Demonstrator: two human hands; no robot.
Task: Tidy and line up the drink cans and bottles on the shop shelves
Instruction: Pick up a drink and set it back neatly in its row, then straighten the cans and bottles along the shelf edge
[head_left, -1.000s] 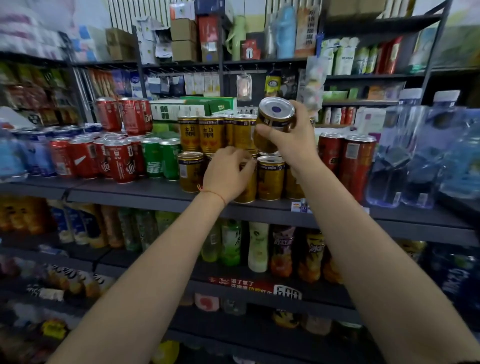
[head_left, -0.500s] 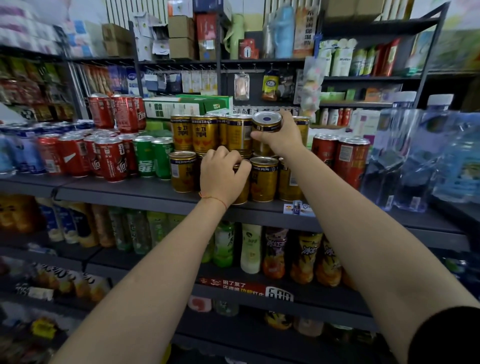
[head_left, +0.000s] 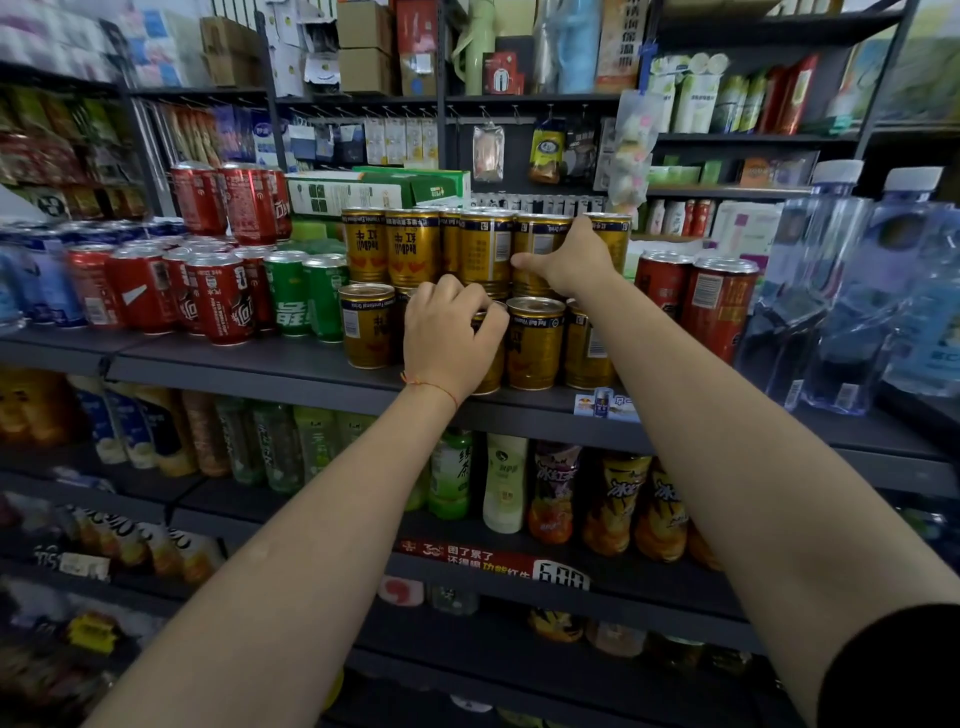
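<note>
the step in hand looks like seating a gold can (head_left: 540, 249) onto the upper tier of the stacked gold cans (head_left: 410, 249) at the centre of the frame, on the dark shelf (head_left: 234, 364). the right hand (head_left: 569, 260) wraps that can from the side, thumb pointing left across its front and fingers reaching round its far side. just below and to the left, the left hand (head_left: 449, 338) curls over a lower-tier gold can (head_left: 491, 353), apparently steadying it. next, by my judgement, the top can needs squaring over the two beneath, then a gentle release so nothing tips. the left hand hides most of its can, so the grip is hard to judge; whether the upper can sits fully down cannot be told. the red cans (head_left: 218, 296) at left centre are blurred, and the water bottles (head_left: 841, 291) at the right edge are cut off.
</note>
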